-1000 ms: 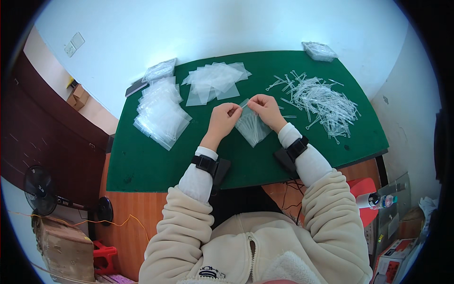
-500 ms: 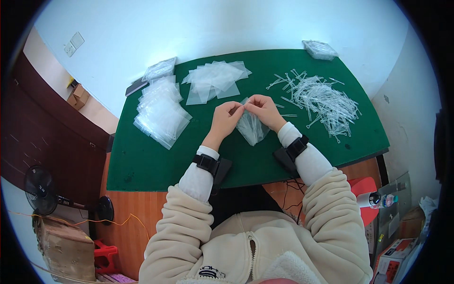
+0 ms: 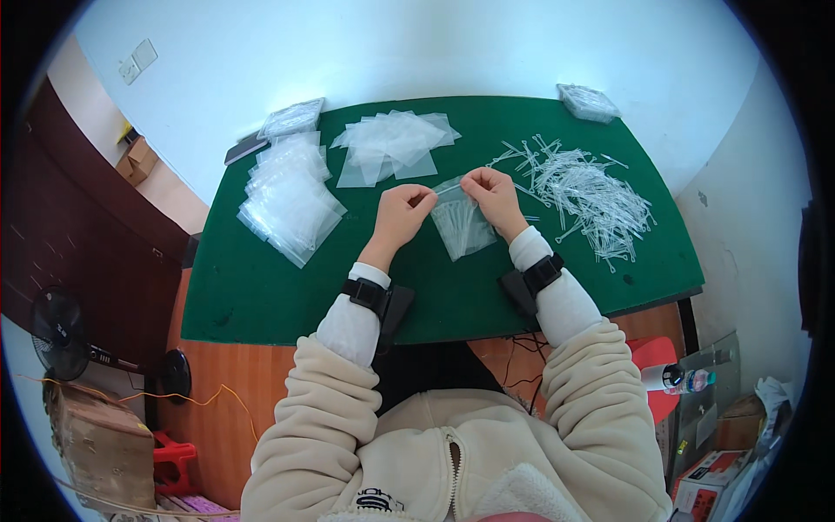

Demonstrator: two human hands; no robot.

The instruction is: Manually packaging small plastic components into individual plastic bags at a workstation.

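A small clear plastic bag [image 3: 459,230] with several thin clear sticks inside hangs over the middle of the table, its top edge upward. My left hand [image 3: 404,211] pinches the bag's upper left corner between thumb and finger. At the upper right corner, my right hand [image 3: 493,198] is closed on the same top edge. To the right of my hands lies a heap of loose clear plastic sticks with ringed ends [image 3: 598,197]. Left of them, flat clear bags form a fanned stack [image 3: 291,209], and another spread of clear bags [image 3: 393,143] lies farther back.
The table has a green top [image 3: 287,313]. Wrapped clear packs sit at its back left [image 3: 294,118] and back right [image 3: 589,103]. A fan [image 3: 61,332] and a cardboard box [image 3: 100,448] stand on the floor at left. Bottles [image 3: 687,379] rest on a red stool at right.
My hands have moved apart along the bag's top edge, the left going left, so the bag now hangs flatter and more spread. The whole view has shifted slightly.
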